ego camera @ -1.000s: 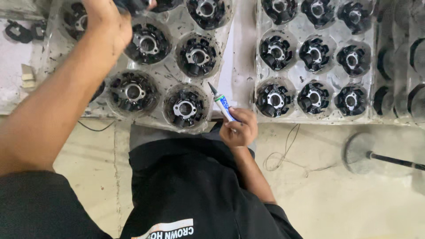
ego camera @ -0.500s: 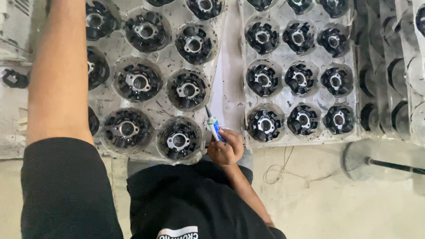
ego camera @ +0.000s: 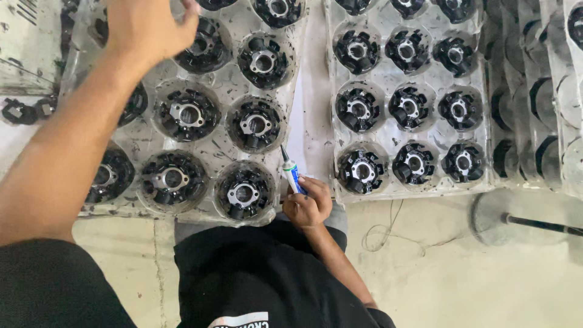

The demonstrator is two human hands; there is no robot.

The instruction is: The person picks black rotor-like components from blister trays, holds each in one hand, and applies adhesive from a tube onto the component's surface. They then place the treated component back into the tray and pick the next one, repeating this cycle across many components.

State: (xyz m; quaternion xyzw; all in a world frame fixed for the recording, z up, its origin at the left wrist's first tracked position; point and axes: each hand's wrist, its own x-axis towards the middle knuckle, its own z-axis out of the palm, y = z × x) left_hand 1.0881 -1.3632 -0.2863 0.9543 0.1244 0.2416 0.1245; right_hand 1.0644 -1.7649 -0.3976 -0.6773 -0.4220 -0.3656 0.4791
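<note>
- The left hand [ego camera: 146, 30] reaches out over the far end of the left tray [ego camera: 146, 136], its fingers curled loosely and apart; it grips nothing that I can see, and its fingertips hover just above a black round part [ego camera: 209, 51] in the tray's upper row.
- That left tray is clear moulded plastic lying on the surface, with a black round part with a metal centre in each cup; the forearm crosses over its left column.
- At the far left edge, a small black ring piece [ego camera: 18, 111] lies on the surface beside the tray.
- The right hand [ego camera: 306, 203] rests at the near edge of the surface, between the two trays, and is closed around a small tube [ego camera: 291, 173] with a blue label.
- The tube's dark nozzle points up and away, towards the gap between the trays.
- The right tray [ego camera: 410, 79] holds smaller black round parts, three to a row.
- Further right, more clear trays [ego camera: 534, 91] overlap.
</note>
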